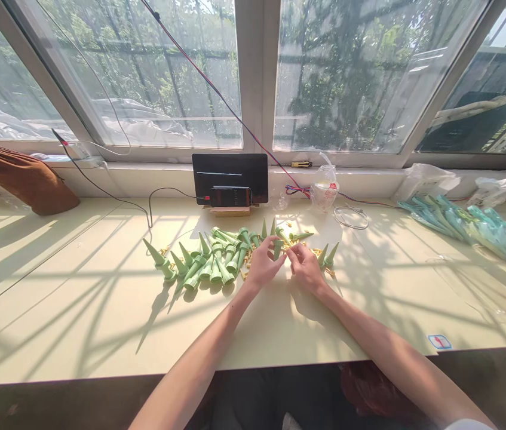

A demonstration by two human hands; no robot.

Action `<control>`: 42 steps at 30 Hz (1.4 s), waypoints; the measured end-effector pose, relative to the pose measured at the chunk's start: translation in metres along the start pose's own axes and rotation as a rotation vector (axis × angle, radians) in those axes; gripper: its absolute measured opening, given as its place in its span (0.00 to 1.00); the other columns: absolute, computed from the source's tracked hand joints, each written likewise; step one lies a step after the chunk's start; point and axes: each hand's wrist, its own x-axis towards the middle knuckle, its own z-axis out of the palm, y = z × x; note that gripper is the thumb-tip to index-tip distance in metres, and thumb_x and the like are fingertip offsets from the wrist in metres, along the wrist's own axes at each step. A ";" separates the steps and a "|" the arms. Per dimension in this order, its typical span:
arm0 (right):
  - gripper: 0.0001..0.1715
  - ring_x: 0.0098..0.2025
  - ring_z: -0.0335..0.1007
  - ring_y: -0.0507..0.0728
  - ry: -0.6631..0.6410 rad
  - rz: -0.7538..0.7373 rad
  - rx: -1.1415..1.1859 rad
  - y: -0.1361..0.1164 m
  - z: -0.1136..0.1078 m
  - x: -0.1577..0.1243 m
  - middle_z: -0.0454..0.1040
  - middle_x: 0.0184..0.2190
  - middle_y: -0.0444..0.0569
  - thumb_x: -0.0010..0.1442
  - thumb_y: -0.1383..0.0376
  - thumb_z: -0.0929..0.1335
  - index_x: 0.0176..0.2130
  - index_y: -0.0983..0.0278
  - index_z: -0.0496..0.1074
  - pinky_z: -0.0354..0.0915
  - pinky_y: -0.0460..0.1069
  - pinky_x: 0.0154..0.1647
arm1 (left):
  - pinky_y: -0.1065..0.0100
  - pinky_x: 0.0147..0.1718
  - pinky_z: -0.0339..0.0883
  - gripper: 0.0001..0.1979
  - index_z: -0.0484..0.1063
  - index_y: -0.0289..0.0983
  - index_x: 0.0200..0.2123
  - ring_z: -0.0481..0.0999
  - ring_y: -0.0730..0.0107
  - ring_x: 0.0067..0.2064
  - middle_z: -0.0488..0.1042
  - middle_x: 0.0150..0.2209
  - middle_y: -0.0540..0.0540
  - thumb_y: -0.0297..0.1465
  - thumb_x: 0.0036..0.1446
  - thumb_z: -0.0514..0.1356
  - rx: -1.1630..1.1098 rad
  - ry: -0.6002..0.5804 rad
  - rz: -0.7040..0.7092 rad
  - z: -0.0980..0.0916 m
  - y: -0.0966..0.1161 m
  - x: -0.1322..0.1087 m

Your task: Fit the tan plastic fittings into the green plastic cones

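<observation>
My left hand (264,264) is closed, thumb and fingers curled around a green plastic cone (276,249), partly hidden by the fingers. Close beside it, my right hand (305,266) pinches what looks like a small yellow piece, mostly covered by the fingertips. The two hands nearly touch at their fingertips. To their left lies a heap of green plastic cones (217,257), some on their sides and some with points up. Two more cones (330,255) stand to the right of my right hand. Small yellow pieces (285,236) are scattered just beyond the hands.
Behind the heap, a phone (231,196) leans against a black tablet (199,173) on a stand. A tied plastic bag with a cup (324,190) and a coiled cable (351,218) are at the back. Bagged teal pieces (441,218) lie right; a brown pouch (51,188) lies left.
</observation>
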 end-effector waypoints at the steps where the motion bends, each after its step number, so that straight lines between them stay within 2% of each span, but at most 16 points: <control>1: 0.22 0.20 0.64 0.54 0.000 0.003 -0.007 0.000 0.000 0.000 0.67 0.20 0.43 0.63 0.45 0.64 0.31 0.60 0.65 0.62 0.50 0.22 | 0.71 0.27 0.66 0.19 0.70 0.40 0.49 0.69 0.75 0.26 0.71 0.34 0.49 0.37 0.55 0.63 -0.002 -0.004 -0.004 0.000 0.000 0.000; 10: 0.22 0.20 0.60 0.55 -0.004 0.008 -0.059 -0.001 -0.001 0.000 0.62 0.17 0.41 0.65 0.48 0.61 0.28 0.59 0.63 0.58 0.49 0.23 | 0.70 0.29 0.67 0.19 0.69 0.40 0.49 0.71 0.73 0.28 0.71 0.33 0.51 0.36 0.54 0.63 -0.031 -0.037 -0.011 0.000 0.003 -0.001; 15: 0.25 0.21 0.58 0.54 0.021 -0.007 -0.115 -0.002 -0.001 0.000 0.62 0.17 0.42 0.66 0.47 0.60 0.25 0.59 0.60 0.56 0.49 0.24 | 0.70 0.29 0.67 0.19 0.69 0.40 0.49 0.72 0.73 0.29 0.72 0.33 0.50 0.36 0.54 0.63 -0.045 -0.049 -0.011 0.000 0.004 -0.001; 21: 0.27 0.22 0.58 0.54 0.029 -0.028 -0.141 -0.002 -0.001 0.001 0.62 0.18 0.43 0.67 0.46 0.59 0.24 0.60 0.61 0.55 0.49 0.25 | 0.71 0.28 0.67 0.21 0.69 0.40 0.50 0.73 0.73 0.29 0.73 0.35 0.49 0.36 0.53 0.63 -0.044 -0.056 -0.029 -0.001 0.005 -0.001; 33: 0.26 0.21 0.58 0.53 0.028 -0.017 -0.068 0.004 0.002 0.001 0.61 0.18 0.42 0.66 0.47 0.61 0.25 0.60 0.60 0.56 0.48 0.22 | 0.70 0.29 0.65 0.19 0.70 0.40 0.49 0.70 0.74 0.28 0.71 0.33 0.50 0.36 0.54 0.63 -0.033 -0.047 -0.033 0.000 0.005 0.000; 35: 0.23 0.21 0.61 0.53 0.010 -0.002 -0.018 0.003 0.002 0.000 0.66 0.21 0.43 0.66 0.47 0.62 0.28 0.61 0.64 0.58 0.48 0.22 | 0.70 0.29 0.65 0.19 0.70 0.39 0.49 0.70 0.74 0.27 0.72 0.35 0.49 0.36 0.54 0.63 -0.018 -0.034 -0.033 -0.001 0.005 0.000; 39: 0.20 0.23 0.68 0.53 0.003 0.013 0.056 0.001 0.003 -0.001 0.75 0.33 0.49 0.64 0.48 0.65 0.40 0.62 0.69 0.64 0.49 0.23 | 0.70 0.28 0.65 0.19 0.70 0.39 0.50 0.71 0.74 0.27 0.73 0.35 0.49 0.36 0.54 0.63 -0.003 -0.020 -0.040 -0.002 0.004 0.000; 42: 0.20 0.24 0.70 0.54 -0.011 0.006 0.051 0.000 0.003 0.000 0.76 0.38 0.52 0.63 0.49 0.66 0.42 0.63 0.69 0.66 0.49 0.22 | 0.71 0.28 0.65 0.19 0.69 0.39 0.50 0.71 0.74 0.27 0.73 0.35 0.49 0.35 0.54 0.62 -0.011 -0.012 -0.047 -0.002 0.005 0.001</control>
